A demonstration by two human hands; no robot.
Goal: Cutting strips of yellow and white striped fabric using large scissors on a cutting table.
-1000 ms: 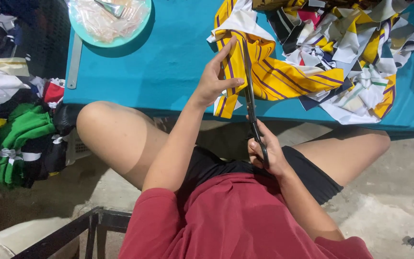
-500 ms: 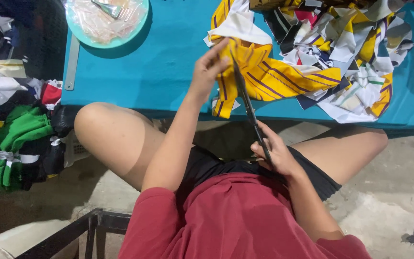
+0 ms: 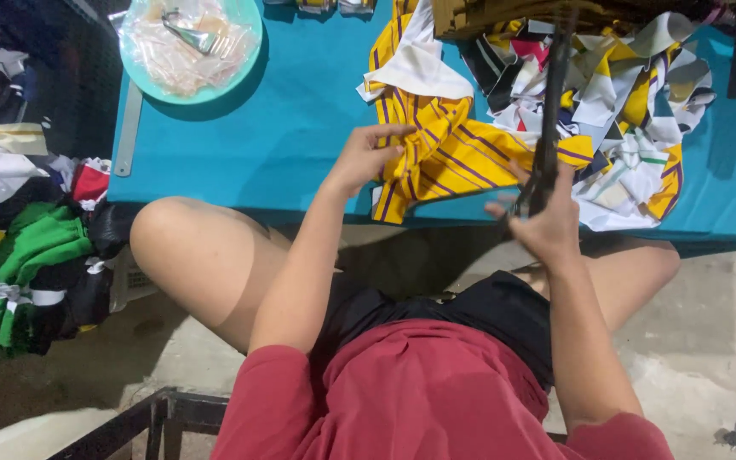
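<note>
At the table edge, hands grip striped cloth.

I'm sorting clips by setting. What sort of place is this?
Probably a small sewing or garment workshop: fabric scraps piled on a teal table, bundled cloth on the concrete floor, and the right hand holding a dark strip.

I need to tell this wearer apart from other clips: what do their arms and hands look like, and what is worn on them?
Both arms are bare from short red sleeves down. The left hand and right hand wear no gloves; no rings, watch or bracelets are visible.
</note>
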